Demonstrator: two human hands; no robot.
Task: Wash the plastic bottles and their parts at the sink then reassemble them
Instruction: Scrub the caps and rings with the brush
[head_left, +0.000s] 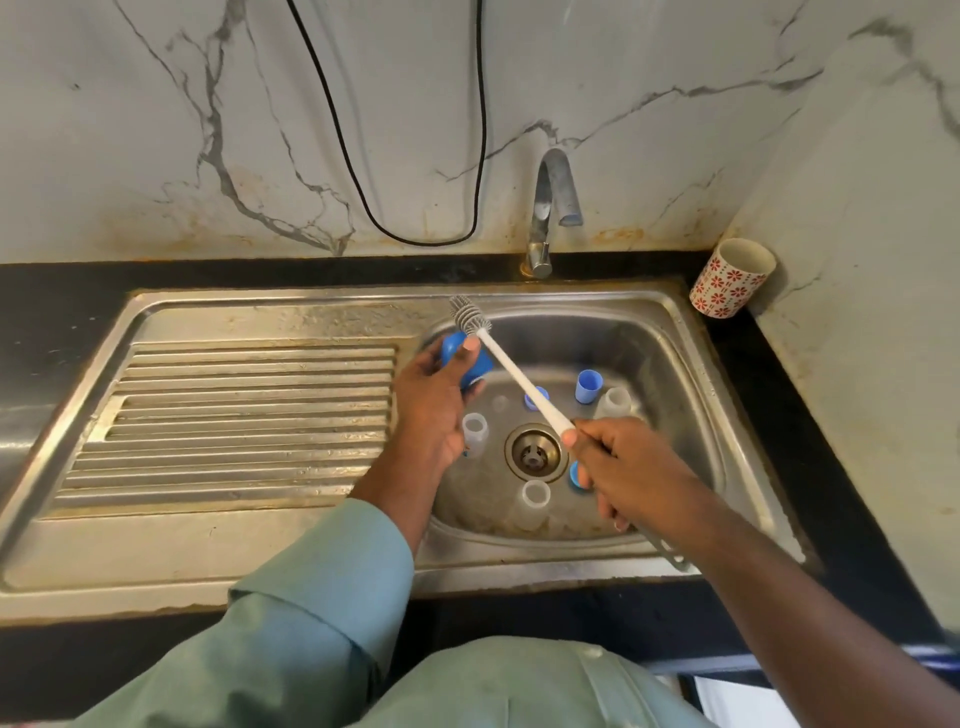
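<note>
My left hand (434, 405) grips a blue bottle part (464, 358) over the left side of the sink basin (670, 395). My right hand (618, 467) grips the white handle of a bottle brush (511, 371), whose grey bristle head sits just above the blue part. On the basin floor lie several loose parts: a blue cap (588, 387), a clear bottle (614, 402), a clear piece (475, 428), another clear bottle (535, 496) and a blue piece (575, 475) partly hidden by my right hand.
A chrome tap (550, 208) stands behind the basin, no water running. The ribbed drainboard (234, 421) lies to the left. A red-flowered cup (730, 278) sits in the back right corner. A black cable (415, 156) hangs on the marble wall. The drain (535, 452) is in the basin's middle.
</note>
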